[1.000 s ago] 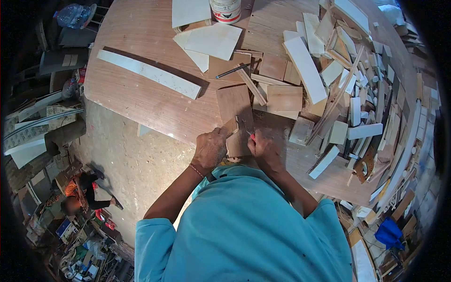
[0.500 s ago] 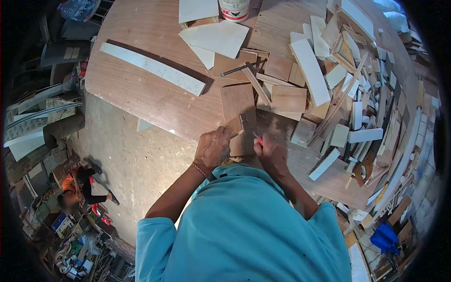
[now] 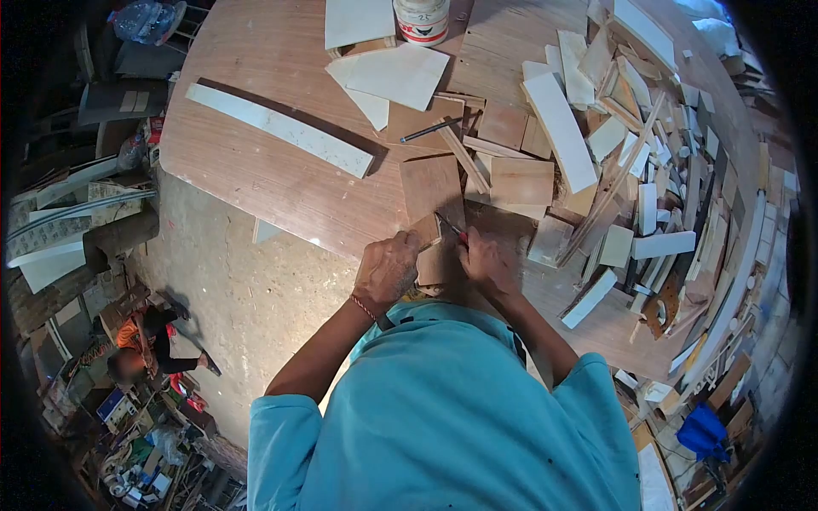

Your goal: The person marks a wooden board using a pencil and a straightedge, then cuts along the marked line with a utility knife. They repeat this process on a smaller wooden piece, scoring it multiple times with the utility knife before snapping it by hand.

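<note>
My left hand is closed on a small wooden piece, pressing it over brown boards at the table's near edge. In my right hand is a thin-bladed tool with a red handle. Its dark blade points up and left, with the tip right at the small piece's upper right edge. A square brown board lies just beyond the small piece. Below the piece, another brown board shows between my hands.
A long white strip lies at the left of the table. A pencil-like black stick and a white tub are farther back. Wood offcuts crowd the right side. Someone in orange sits on the floor at lower left.
My right hand has moved slightly up, and the red-handled tool's tip has come up to the edge of the small wooden piece. My left hand stays in place.
</note>
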The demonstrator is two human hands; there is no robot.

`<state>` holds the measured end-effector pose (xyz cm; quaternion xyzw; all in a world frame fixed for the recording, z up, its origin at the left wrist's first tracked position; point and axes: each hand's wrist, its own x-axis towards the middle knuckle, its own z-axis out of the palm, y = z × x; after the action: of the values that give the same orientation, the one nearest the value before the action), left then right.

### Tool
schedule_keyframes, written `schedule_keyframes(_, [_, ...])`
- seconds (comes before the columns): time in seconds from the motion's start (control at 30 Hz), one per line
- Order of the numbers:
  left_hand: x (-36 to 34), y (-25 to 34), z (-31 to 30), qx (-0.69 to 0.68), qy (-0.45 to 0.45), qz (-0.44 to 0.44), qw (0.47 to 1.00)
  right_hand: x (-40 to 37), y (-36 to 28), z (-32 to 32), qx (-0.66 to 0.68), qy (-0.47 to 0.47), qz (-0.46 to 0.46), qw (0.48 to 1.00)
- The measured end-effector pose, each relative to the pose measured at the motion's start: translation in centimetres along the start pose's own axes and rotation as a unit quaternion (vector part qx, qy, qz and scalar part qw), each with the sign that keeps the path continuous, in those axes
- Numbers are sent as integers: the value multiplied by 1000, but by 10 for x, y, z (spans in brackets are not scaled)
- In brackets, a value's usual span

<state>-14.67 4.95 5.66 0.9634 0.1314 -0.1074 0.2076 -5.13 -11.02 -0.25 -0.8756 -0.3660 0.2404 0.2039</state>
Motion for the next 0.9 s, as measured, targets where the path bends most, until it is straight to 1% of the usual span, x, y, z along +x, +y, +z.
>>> schedule_keyframes(0.13, [-1,1,-2,-13,11,-4,1000,-15,-11,-14,36,15,8,999])
schedule_keyframes(0.2, [0,-1,-1,-22,28,4,999,-19,-15,-20,73,11,33,997])
schedule_keyframes(0.3, [0,-4,3,-10,13,-11,1000,-23,-22,-31,48,25,11,998])
schedule_keyframes(0.43, [0,1,-3,-10,6,-4,1000,-21,-22,-32,67,37,-3,997])
schedule_keyframes(0.53, [0,0,-2,8,-9,-4,1000,-14,-24,-35,64,28,-6,998])
schedule_keyframes(0.6, [1,1,-4,7,-9,0,1000,-11,-22,-32,88,-18,39,995])
schedule_keyframes(0.73, [0,-2,0,7,-1,-2,1000,-6,-17,-22,68,-47,56,995])
schedule_keyframes(0.8, [1,-2,0,2,8,3,1000,-5,-8,-5,32,31,-10,999])
schedule_keyframes(0.9, [0,-3,4,-3,23,3,1000,-5,-5,-1,0,38,-24,999])
